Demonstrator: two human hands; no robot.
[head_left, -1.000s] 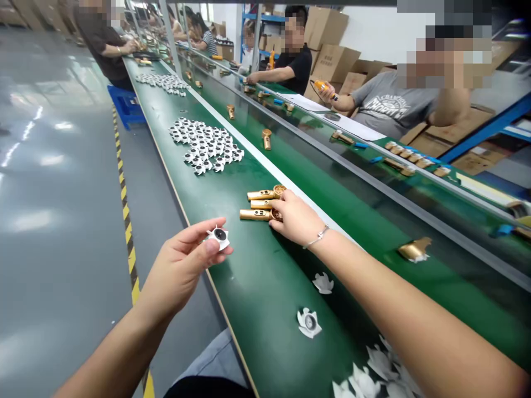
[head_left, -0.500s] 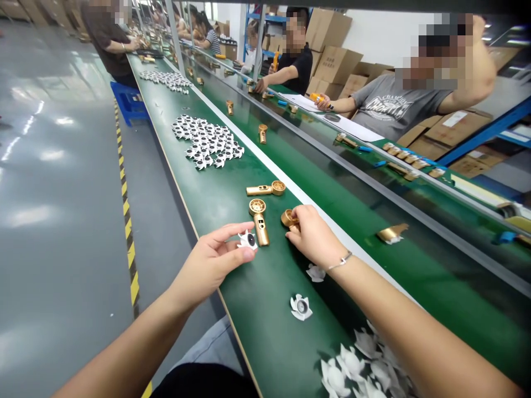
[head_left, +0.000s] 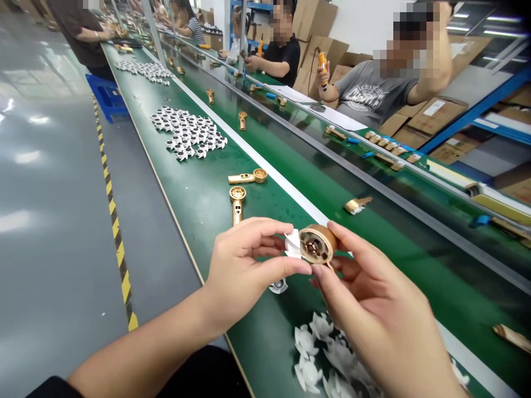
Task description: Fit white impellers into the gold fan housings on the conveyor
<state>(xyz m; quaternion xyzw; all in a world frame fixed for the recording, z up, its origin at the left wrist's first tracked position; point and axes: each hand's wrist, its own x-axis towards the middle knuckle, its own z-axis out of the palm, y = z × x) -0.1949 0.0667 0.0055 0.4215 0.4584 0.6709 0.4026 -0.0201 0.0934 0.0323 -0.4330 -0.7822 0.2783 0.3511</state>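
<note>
Between thumb and fingers, my left hand pinches a white fan blade. My right hand grips a gold handheld fan body by its round head, whose open face with the motor inside is turned toward the blade. Blade and head are side by side, close together; I cannot tell whether they touch. The fan's handle is mostly hidden by my right hand. Beyond my left hand lie two more gold fan bodies, one lengthwise and one crosswise. A loose white blade sits below my hands, partly covered.
White blades are heaped near me, and another cluster lies farther up the green bench. Gold parts rest on the belt to the right. Across it, a person in grey holds an orange tool. A blue stool stands at left.
My right hand has lifted a gold fan body off the bench and turned its open head toward the blade. My left hand has moved right with the blade. The view has shifted.
</note>
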